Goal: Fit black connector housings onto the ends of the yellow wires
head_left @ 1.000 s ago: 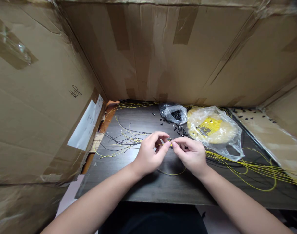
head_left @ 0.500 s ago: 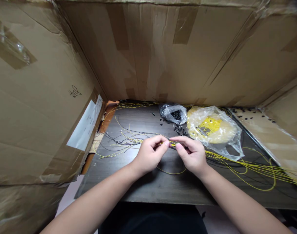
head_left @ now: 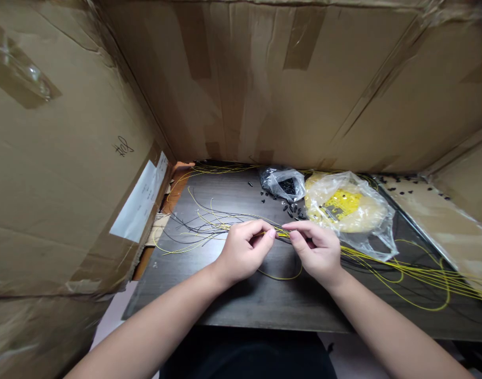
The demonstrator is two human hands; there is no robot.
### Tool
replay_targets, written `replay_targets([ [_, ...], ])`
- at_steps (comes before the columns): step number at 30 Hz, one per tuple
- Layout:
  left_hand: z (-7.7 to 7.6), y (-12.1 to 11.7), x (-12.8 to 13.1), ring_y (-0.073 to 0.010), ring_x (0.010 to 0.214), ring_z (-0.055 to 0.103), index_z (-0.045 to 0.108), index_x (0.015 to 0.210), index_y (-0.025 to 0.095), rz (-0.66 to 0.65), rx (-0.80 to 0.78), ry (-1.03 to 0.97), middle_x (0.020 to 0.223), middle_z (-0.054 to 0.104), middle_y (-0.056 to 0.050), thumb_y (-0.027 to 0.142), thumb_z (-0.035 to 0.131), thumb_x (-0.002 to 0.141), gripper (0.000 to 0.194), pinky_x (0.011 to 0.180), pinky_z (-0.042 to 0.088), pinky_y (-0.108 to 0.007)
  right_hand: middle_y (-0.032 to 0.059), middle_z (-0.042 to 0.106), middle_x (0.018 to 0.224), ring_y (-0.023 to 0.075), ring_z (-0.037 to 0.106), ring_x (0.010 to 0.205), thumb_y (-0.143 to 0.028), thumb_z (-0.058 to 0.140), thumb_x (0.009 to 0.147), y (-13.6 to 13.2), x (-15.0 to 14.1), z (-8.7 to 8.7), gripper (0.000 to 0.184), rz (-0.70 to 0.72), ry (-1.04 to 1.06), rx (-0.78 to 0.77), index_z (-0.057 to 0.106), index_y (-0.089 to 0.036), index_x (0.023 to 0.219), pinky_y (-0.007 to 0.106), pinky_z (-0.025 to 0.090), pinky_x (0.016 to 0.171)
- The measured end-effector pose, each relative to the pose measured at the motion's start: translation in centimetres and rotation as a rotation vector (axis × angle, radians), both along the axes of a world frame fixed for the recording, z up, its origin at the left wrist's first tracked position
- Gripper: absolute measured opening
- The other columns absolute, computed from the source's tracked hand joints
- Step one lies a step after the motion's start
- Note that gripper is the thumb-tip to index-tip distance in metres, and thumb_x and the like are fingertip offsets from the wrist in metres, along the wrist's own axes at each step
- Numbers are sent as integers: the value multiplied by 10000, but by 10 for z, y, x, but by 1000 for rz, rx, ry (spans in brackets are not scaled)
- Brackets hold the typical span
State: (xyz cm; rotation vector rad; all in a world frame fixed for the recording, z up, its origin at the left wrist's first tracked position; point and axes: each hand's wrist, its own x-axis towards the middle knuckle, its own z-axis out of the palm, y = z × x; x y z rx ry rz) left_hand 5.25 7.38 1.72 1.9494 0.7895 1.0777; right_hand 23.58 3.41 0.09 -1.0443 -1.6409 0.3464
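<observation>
A bundle of thin yellow and black wires (head_left: 283,233) runs crosswise over the dark table, its loose ends fanned out at the left. My left hand (head_left: 246,250) pinches the bundle between thumb and fingers. A short way to the right, my right hand (head_left: 317,252) also has thumb and fingertips closed on the wires. A small stretch of the bundle shows between the two hands. Farther right the yellow wires (head_left: 406,268) trail off past the table's edge, and one strand loops below the hands.
Behind the hands lie a clear bag of small black parts (head_left: 286,184) and a plastic bag of yellow parts (head_left: 343,205). Loose black pieces (head_left: 291,210) are scattered before them. Cardboard walls (head_left: 256,95) enclose the table (head_left: 225,308) at left, back and right.
My right hand has slid slightly right along the wires, so the gap between my hands is wider. My left hand keeps its hold almost in place.
</observation>
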Motion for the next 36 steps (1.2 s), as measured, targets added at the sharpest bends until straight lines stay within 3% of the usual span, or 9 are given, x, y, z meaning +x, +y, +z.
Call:
replay_targets([
  [7,-2,1,0,-80,537,419,649,780,153,22,30,8,591,506,34,256,569,930,198,542,328,-225,-27,617,633,66,440,439,-145,608,896,-1,-1,1,139,-27,-27,25,696,-197,990,209,346,431],
  [12,-1,0,0,-84,552,443,654,787,154,33,56,17,607,534,27,250,563,934,198,554,344,-226,-54,521,537,64,402,420,-181,631,889,-1,-1,0,115,-51,-69,30,704,-198,976,206,321,415],
  [22,-3,-3,-2,-123,693,569,678,955,165,20,270,99,810,675,-40,183,548,930,133,678,445,-249,-20,609,582,76,447,424,-199,620,900,0,-3,2,74,-97,-121,43,694,-189,899,224,357,417],
  [36,-9,-1,-3,-129,638,532,679,974,155,20,396,151,720,629,-38,203,519,947,169,617,443,-260,-17,624,583,77,469,412,-203,604,905,-1,-3,4,102,-78,-130,53,704,-189,920,220,355,406],
])
